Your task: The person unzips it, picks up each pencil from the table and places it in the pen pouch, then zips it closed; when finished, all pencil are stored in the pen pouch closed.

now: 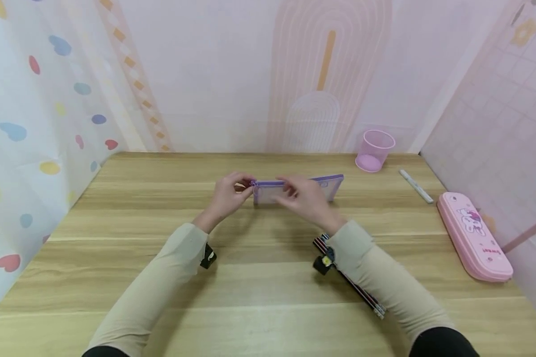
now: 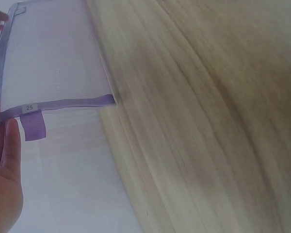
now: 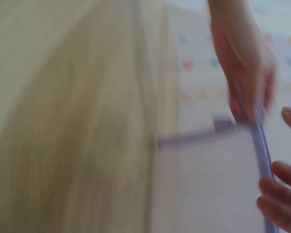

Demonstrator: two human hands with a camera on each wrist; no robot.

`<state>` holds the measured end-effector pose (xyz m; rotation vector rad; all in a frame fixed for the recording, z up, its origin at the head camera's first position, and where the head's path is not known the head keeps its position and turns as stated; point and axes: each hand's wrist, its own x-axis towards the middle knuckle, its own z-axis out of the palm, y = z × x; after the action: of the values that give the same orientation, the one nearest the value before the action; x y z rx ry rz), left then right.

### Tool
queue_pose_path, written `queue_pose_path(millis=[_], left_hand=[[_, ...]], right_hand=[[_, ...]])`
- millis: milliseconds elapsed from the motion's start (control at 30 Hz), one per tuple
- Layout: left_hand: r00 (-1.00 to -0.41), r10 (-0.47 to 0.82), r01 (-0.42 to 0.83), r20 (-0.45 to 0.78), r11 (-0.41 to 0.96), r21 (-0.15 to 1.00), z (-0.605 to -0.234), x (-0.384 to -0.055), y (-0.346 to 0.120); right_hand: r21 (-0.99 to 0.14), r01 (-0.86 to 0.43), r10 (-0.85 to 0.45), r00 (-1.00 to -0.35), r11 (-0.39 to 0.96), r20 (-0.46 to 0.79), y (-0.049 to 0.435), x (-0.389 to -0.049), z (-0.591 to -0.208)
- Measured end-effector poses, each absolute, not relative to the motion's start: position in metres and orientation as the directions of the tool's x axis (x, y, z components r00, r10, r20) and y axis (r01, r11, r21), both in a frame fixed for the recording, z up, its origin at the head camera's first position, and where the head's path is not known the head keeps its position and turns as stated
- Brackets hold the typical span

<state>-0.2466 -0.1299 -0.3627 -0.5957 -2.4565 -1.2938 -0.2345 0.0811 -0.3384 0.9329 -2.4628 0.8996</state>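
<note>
A clear zipper pouch (image 1: 264, 195) with purple edging stands on its long side on the table, zipper edge up. At its left corner, my left hand (image 1: 228, 194) pinches the end of the zipper edge between thumb and fingers. A small purple tab (image 2: 34, 127) and a label reading 25 show on the pouch's short side in the left wrist view. My right hand (image 1: 309, 199), blurred, is beside the middle of the zipper edge. Its fingers (image 3: 280, 191) are spread and loosely bent in the right wrist view, overlapping the zipper strip there, with nothing gripped.
Several slim dark pencils (image 1: 362, 291) lie under my right forearm, partly hidden. At the back right stands a pink see-through cup (image 1: 374, 148). A white pen (image 1: 415, 186) lies to its right, near a pink pencil case (image 1: 475, 243) at the table's right edge. Patterned curtains surround the table.
</note>
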Motion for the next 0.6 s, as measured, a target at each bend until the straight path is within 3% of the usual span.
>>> queue_pose_path(millis=[167, 500, 600], left_hand=[[-0.866, 0.244, 0.497, 0.436, 0.518, 0.697, -0.359, -0.242, -0.131], [-0.839, 0.239, 0.534, 0.489, 0.532, 0.657, -0.360, -0.238, -0.131], [-0.834, 0.242, 0.542, 0.497, 0.529, 0.652, -0.359, -0.237, -0.130]], right_hand=[[-0.442, -0.659, -0.497, -0.751, 0.609, 0.435, 0.042, -0.228, -0.345], [-0.493, -0.693, -0.458, -0.719, 0.526, 0.522, 0.030, -0.224, -0.349], [-0.525, -0.672, -0.422, -0.738, 0.522, 0.526, 0.030, -0.224, -0.350]])
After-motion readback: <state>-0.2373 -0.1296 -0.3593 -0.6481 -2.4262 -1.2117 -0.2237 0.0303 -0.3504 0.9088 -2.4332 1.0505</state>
